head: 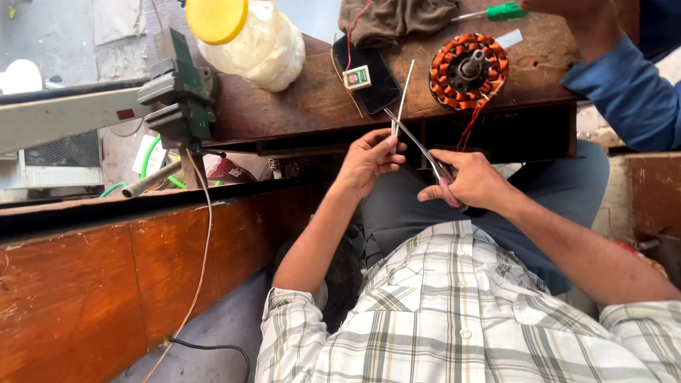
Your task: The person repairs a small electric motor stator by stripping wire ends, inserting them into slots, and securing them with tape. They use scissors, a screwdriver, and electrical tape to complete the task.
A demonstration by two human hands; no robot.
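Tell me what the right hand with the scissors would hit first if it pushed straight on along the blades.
Probably the thin white strip pinched by the left hand; beyond lies the dark phone. Depth is unclear.

Soft daylight, sharp, slight edge distortion

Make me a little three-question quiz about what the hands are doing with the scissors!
1. True or false: the right hand holds the pink-handled metal scissors.
2. What does the left hand pinch? A) thin white strip B) green-handled screwdriver C) black phone
3. Fill in: the round copper-wound motor part lies on the brown wooden ____.

Key: 1 true; 2 A; 3 table.
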